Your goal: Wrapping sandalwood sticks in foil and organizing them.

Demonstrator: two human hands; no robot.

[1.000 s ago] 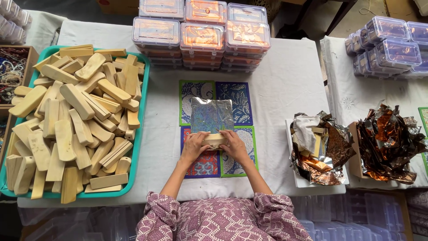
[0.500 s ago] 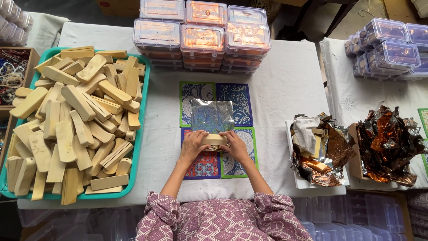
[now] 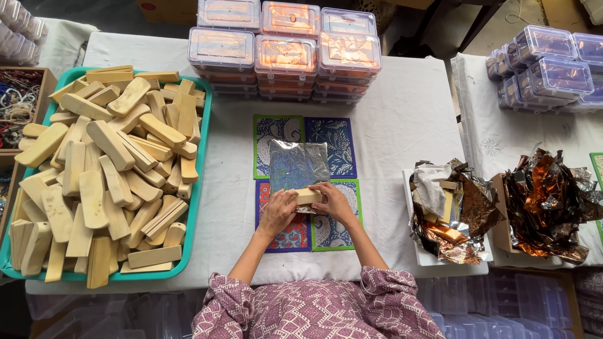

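Both hands gripped one block (image 3: 307, 196) at the near edge of the foil (image 3: 298, 166), on the mats (image 3: 339, 139): left hand (image 3: 278, 212) and right hand (image 3: 333, 202) closed over its ends. Rolling it squarely, foil kept taut, probably suited best. Fingers hid the block's ends and the foil edge beneath.

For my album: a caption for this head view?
Both hands hold a pale wooden block over a silvery foil sheet.

bright even overhead light | soft shadows | foil (image 3: 545, 199) glare | sharp focus
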